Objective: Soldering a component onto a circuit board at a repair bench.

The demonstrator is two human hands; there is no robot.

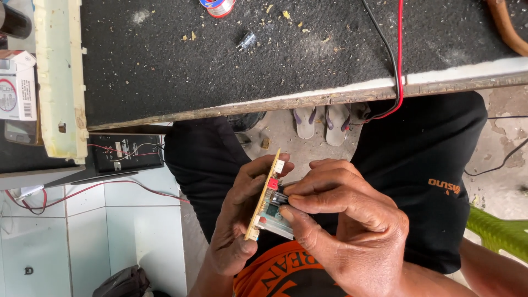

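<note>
Centrally: small circuit board (263,199), held edge-on above the lap, below the workbench (220,60) edge. Left hand (236,225) wraps its back, thumb over the top; right hand (341,220) pinches a component (279,197) on its face. Solder spool (218,6) and red-black wires (397,55) on bench.

Circuit board (263,196): tan edge, red and white blocks on its face. Shorts (423,165): black, small orange mark at 3 o'clock. Shirt (280,275) at 6 o'clock: orange with black lettering. Bench mat (165,60): black, speckled with pale yellow crumbs; bench edge (60,82) at 9 o'clock cream, chipped. Wires (397,55) at 1 o'clock: one red, one black. Sandals (319,124) at centre: grey with purple straps. Floor tiles (137,220) at 8 o'clock: pale blue-white. Chair (498,231) at 4 o'clock: green.
</note>
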